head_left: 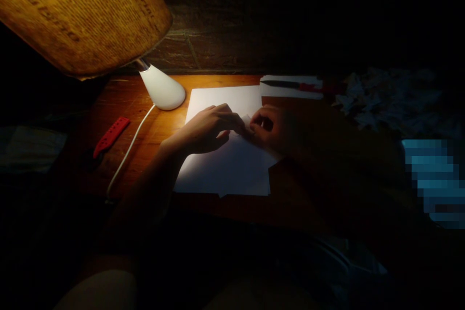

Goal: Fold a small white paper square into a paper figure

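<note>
White paper sheets (228, 169) lie on the wooden table under the lamplight. Above them, my left hand (212, 128) reaches in with fingers bent and their tips pressed on a small piece of white paper (246, 119). My right hand (271, 126) pinches the same small piece between thumb and fingers, close to the left fingertips. The piece is partly covered by the fingers, so its folds cannot be made out. My right forearm fades into the dark.
A lamp with a white base (163, 89) and brown shade (87, 14) stands at the left, its white cord (132, 147) trailing forward. Nearby lies a red perforated sheath (112, 135). A dark-bladed knife (281, 84) rests on a paper stack (283, 93). Folded paper pieces (385, 99) heap at right.
</note>
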### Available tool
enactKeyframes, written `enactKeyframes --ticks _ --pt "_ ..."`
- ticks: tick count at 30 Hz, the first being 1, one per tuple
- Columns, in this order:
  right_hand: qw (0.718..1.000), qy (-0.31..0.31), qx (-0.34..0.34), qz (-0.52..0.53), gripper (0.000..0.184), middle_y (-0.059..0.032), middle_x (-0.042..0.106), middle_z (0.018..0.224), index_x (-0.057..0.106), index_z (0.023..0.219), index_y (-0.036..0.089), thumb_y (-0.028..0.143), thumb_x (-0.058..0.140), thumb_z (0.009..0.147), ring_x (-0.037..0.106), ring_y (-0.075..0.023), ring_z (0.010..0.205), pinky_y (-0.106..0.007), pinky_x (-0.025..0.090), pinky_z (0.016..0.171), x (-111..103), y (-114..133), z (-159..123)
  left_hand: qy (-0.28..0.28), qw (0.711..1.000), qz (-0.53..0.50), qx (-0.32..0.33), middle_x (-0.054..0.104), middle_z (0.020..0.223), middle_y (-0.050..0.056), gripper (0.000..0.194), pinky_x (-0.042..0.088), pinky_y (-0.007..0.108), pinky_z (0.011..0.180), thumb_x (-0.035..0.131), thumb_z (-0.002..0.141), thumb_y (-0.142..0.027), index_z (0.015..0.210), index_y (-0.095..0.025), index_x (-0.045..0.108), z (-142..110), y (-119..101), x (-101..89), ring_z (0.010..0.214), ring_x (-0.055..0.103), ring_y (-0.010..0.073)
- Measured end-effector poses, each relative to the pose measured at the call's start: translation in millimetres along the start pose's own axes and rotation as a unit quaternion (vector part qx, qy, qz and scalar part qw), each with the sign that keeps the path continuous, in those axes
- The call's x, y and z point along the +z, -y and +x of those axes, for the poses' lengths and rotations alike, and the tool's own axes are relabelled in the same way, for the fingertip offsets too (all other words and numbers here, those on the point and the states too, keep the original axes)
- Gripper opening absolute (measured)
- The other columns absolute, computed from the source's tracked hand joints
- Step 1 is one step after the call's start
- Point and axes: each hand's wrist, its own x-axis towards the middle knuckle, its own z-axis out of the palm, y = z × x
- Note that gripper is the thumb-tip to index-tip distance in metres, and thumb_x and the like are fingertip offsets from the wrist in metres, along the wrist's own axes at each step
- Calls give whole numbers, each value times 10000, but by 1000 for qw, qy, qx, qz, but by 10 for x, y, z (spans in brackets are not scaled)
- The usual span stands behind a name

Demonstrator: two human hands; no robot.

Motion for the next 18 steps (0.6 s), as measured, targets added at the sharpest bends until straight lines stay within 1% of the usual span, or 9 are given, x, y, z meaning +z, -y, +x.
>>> enactKeyframes --ticks 2,4,5,7,9,11,15,18 --pt "997 47 -59 -23 102 -46 694 901 768 876 204 240 674 888 574 -173 721 -345 395 683 -64 -18 -20 2 1000 -6 -3 820 1176 47 414 527 443 995 548 885 -78 1157 -255 806 2 5 4 1137 677 256" --pt "985 82 -133 -77 160 -62 713 960 812 949 213 253 661 911 612 -204 823 -367 391 757 -151 -15 -43 2 1000 -12 -5 821 1173 45 379 525 447 997 556 892 -84 1128 -252 800 6 7 10 1136 684 258" --pt "977 93 -157 -107 181 -69 724 988 823 977 219 254 655 921 620 -218 865 -376 379 777 -197 -5 -55 2 1000 -16 -8 821 1165 46 367 525 450 994 557 892 -86 1114 -252 798 9 7 13 1129 685 259" --pt "968 108 -168 -150 212 -68 742 1034 837 1019 251 234 656 910 620 -237 919 -382 356 794 -282 30 -75 -2 1000 -21 -13 820 1143 54 346 529 455 983 559 891 -89 1088 -248 795 13 5 23 1109 687 262" --pt "962 125 -164 -176 252 -67 753 1080 842 1067 279 211 670 895 617 -250 960 -384 338 802 -343 76 -88 -4 1000 -20 -17 816 1130 63 325 529 455 974 555 900 -97 1070 -242 790 18 2 32 1103 686 264" --pt "957 142 -165 -191 246 -65 759 1095 842 1050 284 198 681 885 608 -251 962 -383 322 799 -373 123 -94 -1 1000 -15 -20 813 1140 58 311 521 447 971 545 914 -103 1056 -245 781 23 -1 40 1118 685 262" --pt "945 168 -174 -221 189 -74 765 1106 840 981 261 231 658 943 586 -234 922 -378 302 780 -358 196 -102 6 1000 -5 -29 809 1157 34 295 497 431 946 536 908 -93 1014 -255 760 39 -15 49 1128 681 257" --pt "943 154 -171 -242 203 -80 762 1114 841 1001 254 261 639 983 574 -225 902 -377 288 758 -322 207 -111 5 1000 4 -30 797 1140 45 301 478 426 927 528 880 -68 989 -241 748 62 -37 61 1128 664 264"
